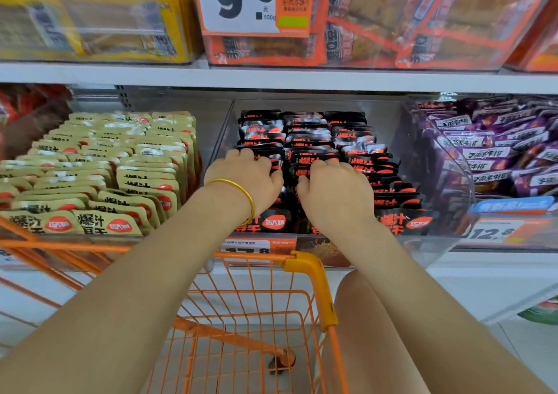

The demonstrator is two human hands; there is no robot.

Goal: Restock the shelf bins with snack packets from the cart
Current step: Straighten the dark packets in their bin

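**A:** Where are the hands?

**B:** Both are in the middle clear bin [404,140] on the lower shelf [271,78]. The left hand [244,179] is on the left row of black packets [305,134] and the right hand [335,188] on the middle row, both around mid-depth.

**A:** Grip?

**B:** Both have fingers curled over the packet tops with the tips buried between packets. It reads as holding them, not a flat push.

**A:** Layout?

**B:** Three rows run from the bin's front edge to its back, with packets upright and their wide faces toward the front. The right row lies just right of the right hand, so that hand is nearer to it.

**A:** Stock left?

**B:** The cart [314,273] sits directly below the forearms, against the shelf front. No packets show in the part of the basket in view. The bin looks about full, so I judge this is final tidying.

**A:** Obstructions?

**B:** The bin walls sit close on both sides. Tan packets [120,164] are in the bin to the left and purple packets [498,146] in the one to the right. The upper shelf overhangs the back rows, and the cart rim is under the wrists on pull-back.
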